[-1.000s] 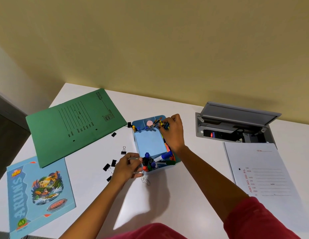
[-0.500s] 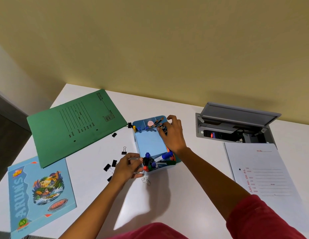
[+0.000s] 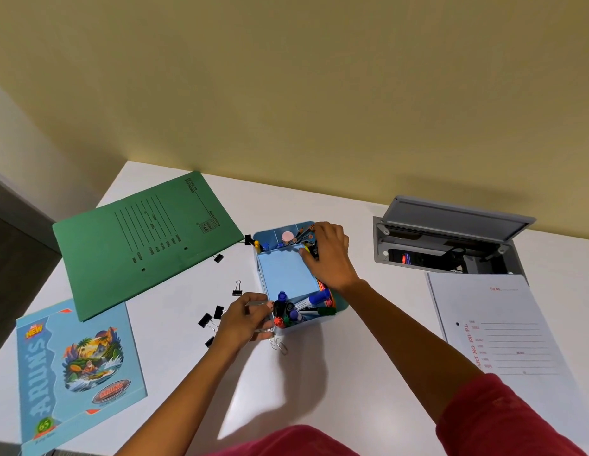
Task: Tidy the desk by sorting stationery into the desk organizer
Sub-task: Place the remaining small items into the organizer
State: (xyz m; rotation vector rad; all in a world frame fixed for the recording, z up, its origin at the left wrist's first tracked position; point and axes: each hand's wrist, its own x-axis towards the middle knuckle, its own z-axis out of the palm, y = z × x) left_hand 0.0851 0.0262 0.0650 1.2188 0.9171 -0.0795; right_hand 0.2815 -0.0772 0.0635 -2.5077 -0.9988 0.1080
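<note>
A light blue desk organizer (image 3: 341, 308) stands at the middle of the white desk. Its near compartment holds several markers (image 3: 307, 302); its far compartment holds pens and pencils (image 3: 302, 232). My right hand (image 3: 329, 258) reaches over the far right corner, fingers curled around those pens and pencils. At the near left corner my left hand (image 3: 242, 319) pinches a small silvery metal item against the organizer's wall. Silver paper clips (image 3: 280, 345) lie on the desk just below that hand. Black binder clips (image 3: 206, 320) are scattered to the left.
A green folder (image 3: 148, 241) lies at the back left with a binder clip (image 3: 218, 258) at its edge. A blue picture book (image 3: 76, 363) sits front left, a white file cover (image 3: 503, 340) at right, and an open grey cable box (image 3: 451, 245) behind it.
My right hand has shifted slightly among the pens in the far compartment, its fingers spreading and closing again. My left hand has stayed at the near left corner.
</note>
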